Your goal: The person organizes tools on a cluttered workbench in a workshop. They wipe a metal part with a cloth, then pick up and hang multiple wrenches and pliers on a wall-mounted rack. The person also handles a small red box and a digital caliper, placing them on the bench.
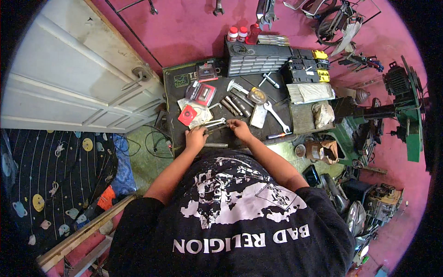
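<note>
At the near edge of a dark work table (177, 99), my left hand (197, 138) has its fingers closed at one end of a thin dark bar (217, 129). My right hand (240, 130) pinches the bar's other end. What kind of tool it is, I cannot make out. Just beyond it lies a silver wrench (214, 123), close to both hands. A metal rod (216, 145) rests at the table's front edge. Past my right hand are several sockets (230, 105), a caliper (236, 87), a pale flat box (258, 116) and a large open-end wrench (276, 117).
Blister packs (201, 93) and a red square card (187, 115) lie left of the tools. A small-drawer cabinet (258, 64) stands at the back, with a T-handle (268, 81) before it. A green machine (410, 115) is at right; a white door (83, 69) at left.
</note>
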